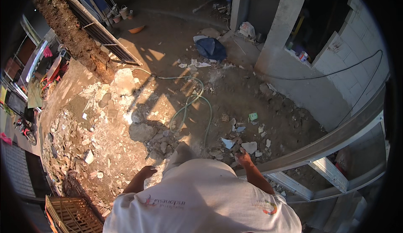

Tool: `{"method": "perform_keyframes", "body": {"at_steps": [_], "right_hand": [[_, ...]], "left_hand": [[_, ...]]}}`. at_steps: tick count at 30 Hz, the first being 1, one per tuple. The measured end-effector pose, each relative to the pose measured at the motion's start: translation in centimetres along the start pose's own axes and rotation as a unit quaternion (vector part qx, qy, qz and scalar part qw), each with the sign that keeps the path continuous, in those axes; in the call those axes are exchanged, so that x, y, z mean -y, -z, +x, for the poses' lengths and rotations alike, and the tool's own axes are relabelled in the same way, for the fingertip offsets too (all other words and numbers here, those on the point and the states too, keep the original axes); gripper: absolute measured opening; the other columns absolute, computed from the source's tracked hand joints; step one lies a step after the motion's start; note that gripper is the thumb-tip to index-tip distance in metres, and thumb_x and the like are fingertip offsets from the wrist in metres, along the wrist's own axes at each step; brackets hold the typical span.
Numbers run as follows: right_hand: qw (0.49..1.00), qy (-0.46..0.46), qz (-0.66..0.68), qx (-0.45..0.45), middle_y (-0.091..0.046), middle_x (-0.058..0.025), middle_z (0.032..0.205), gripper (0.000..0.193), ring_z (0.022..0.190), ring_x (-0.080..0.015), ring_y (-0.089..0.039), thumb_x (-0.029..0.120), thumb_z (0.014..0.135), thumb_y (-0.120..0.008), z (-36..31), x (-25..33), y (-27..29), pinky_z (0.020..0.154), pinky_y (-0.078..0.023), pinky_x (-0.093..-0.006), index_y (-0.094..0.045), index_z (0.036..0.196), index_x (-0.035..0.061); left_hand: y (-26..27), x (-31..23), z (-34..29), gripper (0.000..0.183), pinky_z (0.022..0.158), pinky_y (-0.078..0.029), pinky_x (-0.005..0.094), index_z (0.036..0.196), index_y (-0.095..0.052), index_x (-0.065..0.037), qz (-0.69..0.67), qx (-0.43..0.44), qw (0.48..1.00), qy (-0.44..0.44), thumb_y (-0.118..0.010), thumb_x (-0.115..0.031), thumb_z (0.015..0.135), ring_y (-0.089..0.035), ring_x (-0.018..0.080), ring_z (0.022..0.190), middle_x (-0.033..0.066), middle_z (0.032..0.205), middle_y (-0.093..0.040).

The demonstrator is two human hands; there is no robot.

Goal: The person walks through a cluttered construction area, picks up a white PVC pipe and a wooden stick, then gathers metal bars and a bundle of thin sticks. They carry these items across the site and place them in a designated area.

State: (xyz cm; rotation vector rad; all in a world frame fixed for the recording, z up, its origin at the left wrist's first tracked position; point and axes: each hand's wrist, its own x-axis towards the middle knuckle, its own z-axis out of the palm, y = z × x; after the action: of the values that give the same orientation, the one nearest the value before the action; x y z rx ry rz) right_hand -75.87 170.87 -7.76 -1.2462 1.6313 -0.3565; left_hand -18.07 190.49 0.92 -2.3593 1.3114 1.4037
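My left hand [148, 171] hangs beside my body at the left, over pale, broken rubble. Its fingers look loosely bent, with nothing visible in them. My right hand [243, 158] is held out at the right, its fingers slightly apart and nothing visible between them. The forearm passes close to the end of a metal ladder [327, 174]; I see no grip on it. Beyond the right hand, pale broken chunks [249, 147] and a white-blue shard [228, 143] lie on the dirt. My grey trouser leg [181, 153] shows between the hands.
A green hose [202, 91] loops across the uneven ground ahead. A rough trunk-like post [75, 35] and a leaning metal grille [103, 29] stand at the far left. Dark blue sheeting [210, 48] lies farther off. A block wall [340, 61] rises right; a woven basket [73, 214] sits lower left.
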Motion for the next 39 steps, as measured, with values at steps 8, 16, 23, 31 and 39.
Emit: {"method": "perform_keyframes", "body": {"at_steps": [8, 16, 23, 31, 39], "right_hand": [[0.991, -0.044, 0.115, 0.057, -0.062, -0.0106, 0.097, 0.068, 0.072, -0.0185, -0.056, 0.023, 0.086, -0.067, 15.2, 15.2, 2.0, 0.065, -0.050, -0.0399, -0.032, 0.144, 0.0142], [0.987, -0.133, 0.022, -0.092, -0.063, -0.0137, 0.102, 0.058, 0.086, -0.0258, -0.063, 0.025, 0.083, -0.067, 29.4, 11.0, 9.8, 0.076, -0.051, -0.0388, -0.042, 0.134, 0.0148], [0.952, -0.259, 0.158, -0.045, -0.062, -0.0128, 0.100, 0.064, 0.080, -0.0264, -0.062, 0.024, 0.083, -0.069, 33.5, 19.1, 11.2, 0.067, -0.051, -0.0416, -0.037, 0.139, 0.0204], [0.960, -0.256, 0.111, -0.012, -0.061, -0.0123, 0.093, 0.065, 0.075, -0.0234, -0.060, 0.022, 0.086, -0.067, 52.6, 25.2, 16.4, 0.060, -0.049, -0.0388, -0.034, 0.142, 0.0167], [0.995, -0.044, 0.079, -0.040, -0.060, -0.0099, 0.094, 0.066, 0.071, -0.0175, -0.057, 0.019, 0.087, -0.065, 79.0, 44.8, 27.5, 0.056, -0.048, -0.0359, -0.032, 0.145, 0.0177]], "left_hand": [[9.6, -1.9, 18.5, 0.049, 0.095, -0.046, 0.0378, 0.116, -0.065, -0.010, 0.398, 0.101, 0.857, -0.311, -0.060, -0.047, 0.085, -0.059, 0.0302, 0.112, 0.0144, 0.120, -0.063], [23.0, -24.2, 35.5, 0.042, 0.091, -0.048, 0.0390, 0.115, -0.065, -0.012, 0.000, 0.032, 0.990, -0.134, -0.060, -0.041, 0.085, -0.062, 0.0335, 0.105, 0.0175, 0.110, -0.066], [34.9, -30.6, 40.1, 0.044, 0.087, -0.049, 0.0390, 0.117, -0.065, -0.010, -0.043, -0.065, 0.990, -0.120, -0.064, -0.040, 0.085, -0.065, 0.0314, 0.100, 0.0170, 0.106, -0.068], [35.5, -31.6, 49.4, 0.053, 0.089, -0.050, 0.0379, 0.124, -0.060, -0.004, -0.055, -0.145, 0.988, 0.021, -0.065, -0.039, 0.083, -0.066, 0.0294, 0.099, 0.0209, 0.109, -0.066], [36.2, -36.7, 56.1, 0.051, 0.093, -0.048, 0.0373, 0.124, -0.060, -0.006, -0.122, -0.055, 0.989, -0.057, -0.066, -0.037, 0.085, -0.061, 0.0305, 0.110, 0.0185, 0.118, -0.064]]}}
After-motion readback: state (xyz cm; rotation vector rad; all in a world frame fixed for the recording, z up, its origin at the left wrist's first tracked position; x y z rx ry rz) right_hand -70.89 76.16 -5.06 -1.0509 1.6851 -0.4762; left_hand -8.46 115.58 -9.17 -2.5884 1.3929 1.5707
